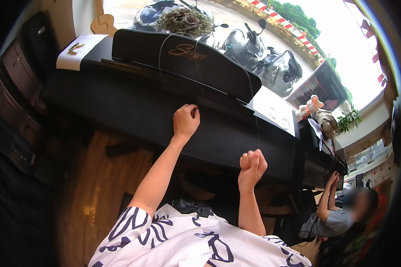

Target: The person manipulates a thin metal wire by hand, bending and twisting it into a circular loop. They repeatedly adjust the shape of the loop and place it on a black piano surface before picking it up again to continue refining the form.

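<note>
A thin, pale, wire-like string [257, 129] rises from my right hand [252, 169] and bends in wide loops across the front of the black piano-like panel. My right hand is closed, with the string pinched at its fingertips, above the near edge of the black top [218, 138]. My left hand [186, 123] is curled in a fist over the same top, farther left and higher. Faint loops of the string come down close to it; the exact grip is hidden by the fingers.
A raised black panel [142, 51] backs the top. White sheets [274, 109] with coiled rings lie right; another sheet [89, 46] holds a small brass-coloured piece. Dark cases [22, 66] stand left. A person [334, 220] sits at right. Motorbikes show outside the window.
</note>
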`<state>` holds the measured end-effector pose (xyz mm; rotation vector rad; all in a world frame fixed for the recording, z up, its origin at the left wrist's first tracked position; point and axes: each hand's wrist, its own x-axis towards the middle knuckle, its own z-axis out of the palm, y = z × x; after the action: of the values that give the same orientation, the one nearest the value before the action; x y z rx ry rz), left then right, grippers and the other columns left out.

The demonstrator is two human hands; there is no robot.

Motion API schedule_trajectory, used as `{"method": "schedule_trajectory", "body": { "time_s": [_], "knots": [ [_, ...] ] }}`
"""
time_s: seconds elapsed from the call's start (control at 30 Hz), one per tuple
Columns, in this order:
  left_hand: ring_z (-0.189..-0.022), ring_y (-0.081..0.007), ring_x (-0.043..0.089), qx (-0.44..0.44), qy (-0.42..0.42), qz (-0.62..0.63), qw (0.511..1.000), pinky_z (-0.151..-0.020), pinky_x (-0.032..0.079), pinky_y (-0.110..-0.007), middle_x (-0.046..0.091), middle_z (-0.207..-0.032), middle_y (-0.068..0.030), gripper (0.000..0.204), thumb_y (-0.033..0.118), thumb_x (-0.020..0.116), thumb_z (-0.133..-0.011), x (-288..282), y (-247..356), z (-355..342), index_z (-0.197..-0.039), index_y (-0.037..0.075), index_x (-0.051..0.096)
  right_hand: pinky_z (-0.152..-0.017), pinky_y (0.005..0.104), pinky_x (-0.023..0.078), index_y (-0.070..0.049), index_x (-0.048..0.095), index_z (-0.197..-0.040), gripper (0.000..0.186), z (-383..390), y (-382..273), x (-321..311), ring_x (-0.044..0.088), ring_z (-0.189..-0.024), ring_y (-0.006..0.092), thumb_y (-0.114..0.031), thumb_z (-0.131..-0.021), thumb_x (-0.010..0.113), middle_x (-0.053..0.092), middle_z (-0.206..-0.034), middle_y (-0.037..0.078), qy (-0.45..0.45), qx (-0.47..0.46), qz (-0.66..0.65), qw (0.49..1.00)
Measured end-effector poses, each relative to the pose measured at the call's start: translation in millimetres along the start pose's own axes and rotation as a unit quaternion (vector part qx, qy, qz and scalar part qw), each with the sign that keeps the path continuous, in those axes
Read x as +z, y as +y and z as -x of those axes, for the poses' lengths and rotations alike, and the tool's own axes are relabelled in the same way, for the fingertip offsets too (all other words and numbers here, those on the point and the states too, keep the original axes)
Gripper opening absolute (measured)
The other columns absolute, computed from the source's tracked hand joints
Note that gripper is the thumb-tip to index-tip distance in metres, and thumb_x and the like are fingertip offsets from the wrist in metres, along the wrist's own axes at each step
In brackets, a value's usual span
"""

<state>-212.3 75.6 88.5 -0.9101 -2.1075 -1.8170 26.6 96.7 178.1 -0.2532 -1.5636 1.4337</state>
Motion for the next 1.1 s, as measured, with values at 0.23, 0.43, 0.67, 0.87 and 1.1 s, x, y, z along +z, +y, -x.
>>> {"method": "schedule_trajectory", "body": {
  "time_s": [0.23,0.43,0.67,0.87,1.1],
  "knots": [
    [-0.067,-0.0299,0.067,0.026,0.020,0.026,0.999,-0.063,0.053,-0.038,0.067,-0.078,-0.0147,0.013,0.004,0.065,-0.083,-1,6,1,-0.093,0.001,0.072,-0.045,0.0277,0.022,-0.003,0.033,-0.058,0.051,54,-8,-56,0.030,-0.046,0.0091,-0.021,-0.102,0.052,0.032,-0.053,0.003,-0.005,-0.038,0.099,0.994],
    [-0.077,-0.0178,0.058,0.105,-0.014,0.062,0.992,-0.063,0.047,-0.028,0.056,-0.109,-0.0126,0.038,-0.012,0.053,-0.085,-14,65,36,-0.119,0.002,0.064,-0.043,0.0300,0.023,-0.001,0.040,-0.057,0.050,78,4,-84,0.034,-0.043,0.0100,-0.022,-0.101,0.053,0.037,-0.050,0.003,0.006,0.026,0.141,0.990],
    [-0.109,-0.0295,0.064,0.236,-0.282,0.132,0.920,-0.082,0.056,-0.036,0.057,-0.131,-0.0160,0.049,-0.013,0.057,-0.078,-20,170,113,-0.120,0.008,0.069,-0.043,0.0318,0.029,-0.001,0.047,-0.060,0.039,62,4,-95,0.038,-0.042,0.0164,-0.014,-0.095,0.058,0.039,-0.052,0.007,-0.133,0.023,0.149,0.980],
    [-0.103,-0.0266,0.066,0.208,-0.365,0.148,0.896,-0.077,0.057,-0.033,0.065,-0.120,-0.0139,0.040,-0.011,0.064,-0.079,-3,185,129,-0.113,0.006,0.072,-0.044,0.0360,0.032,-0.001,0.050,-0.060,0.035,66,-15,-114,0.042,-0.042,0.0223,-0.010,-0.092,0.059,0.044,-0.051,0.009,-0.209,0.029,0.087,0.974],
    [-0.086,-0.0187,0.068,0.205,-0.335,0.086,0.916,-0.070,0.057,-0.027,0.068,-0.112,-0.0094,0.032,-0.009,0.073,-0.075,2,212,118,-0.102,0.009,0.077,-0.047,0.0366,0.035,0.001,0.054,-0.064,0.033,107,-20,-127,0.046,-0.044,0.0253,-0.012,-0.094,0.058,0.047,-0.053,0.013,-0.298,0.127,-0.003,0.946]
  ]
}}
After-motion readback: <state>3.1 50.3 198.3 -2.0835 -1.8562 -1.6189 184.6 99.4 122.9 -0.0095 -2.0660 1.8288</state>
